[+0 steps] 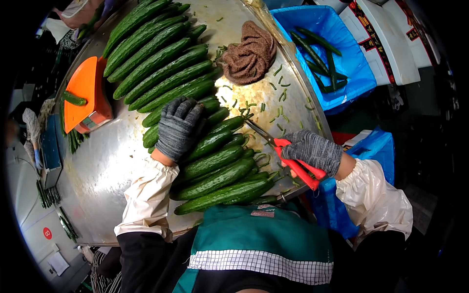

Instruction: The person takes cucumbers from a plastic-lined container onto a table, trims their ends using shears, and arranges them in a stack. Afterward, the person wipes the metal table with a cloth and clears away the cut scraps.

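Note:
Several long green cucumbers (215, 163) lie side by side in a row across the metal table. My left hand (178, 128), in a grey knit glove, rests on top of the row with its fingers curled around a cucumber. In my right hand (315, 150), also gloved, is a pair of scissors (282, 142) with red handles. Their blade tips are at the stem end of a cucumber (229, 124) just right of my left hand. Short cut stems (283, 95) are scattered on the table past the blades.
A brown cloth (250, 53) lies bunched beyond the scissors. An orange scale (84, 95) with a cucumber piece on it stands left. Beyond the table's right edge, a blue-lined bin (351, 63) contains several cucumbers. White boxes (391, 39) sit farther right. Another person's gloved hand (36, 158) shows far left.

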The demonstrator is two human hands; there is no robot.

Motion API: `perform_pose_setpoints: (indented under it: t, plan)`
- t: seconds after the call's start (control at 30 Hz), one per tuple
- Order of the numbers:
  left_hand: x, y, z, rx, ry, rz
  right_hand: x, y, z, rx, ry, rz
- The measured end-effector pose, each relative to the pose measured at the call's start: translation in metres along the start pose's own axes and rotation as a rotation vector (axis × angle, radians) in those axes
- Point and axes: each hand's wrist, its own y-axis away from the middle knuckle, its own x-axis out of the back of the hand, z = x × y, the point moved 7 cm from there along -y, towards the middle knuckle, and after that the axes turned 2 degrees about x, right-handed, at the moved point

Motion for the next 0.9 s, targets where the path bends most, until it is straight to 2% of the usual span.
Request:
perform_pose_setpoints:
  t: [0.2, 0.27, 0.4, 0.47, 0.67, 0.7, 0.77, 0.8, 0.9]
  plan:
    - [0.006, 0.003, 0.003, -0.017, -0.001, 0.006, -0.003, -0.009, 0.001, 0.004, -0.088, 0.014]
    - [0.008, 0.007, 0.004, -0.014, -0.005, 0.000, -0.007, -0.007, 0.001, 0.049, -0.207, 0.000]
    - [0.012, 0.014, 0.009, -0.034, 0.025, -0.005, -0.012, -0.007, -0.004, 0.087, -0.162, 0.048]
    - [0.016, 0.019, 0.014, -0.037, 0.041, -0.014, -0.010, -0.006, 0.004, -0.049, -0.131, 0.115]
    - [0.023, 0.033, 0.030, -0.052, 0.135, -0.169, -0.006, 0.014, 0.003, 0.060, -0.185, 0.166]
    - [0.021, 0.036, 0.031, -0.049, 0.134, -0.167, -0.006, 0.019, 0.004, 0.060, -0.182, 0.165]
    - [0.014, 0.042, 0.029, -0.002, 0.118, -0.179, -0.013, 0.028, -0.004, 0.155, 0.056, 0.064]
    - [0.011, 0.044, 0.029, -0.001, 0.117, -0.178, -0.018, 0.037, -0.005, 0.071, 0.049, 0.046]
    - [0.009, 0.045, 0.028, 0.022, 0.126, -0.163, -0.028, 0.043, -0.005, 0.032, 0.006, 0.018]
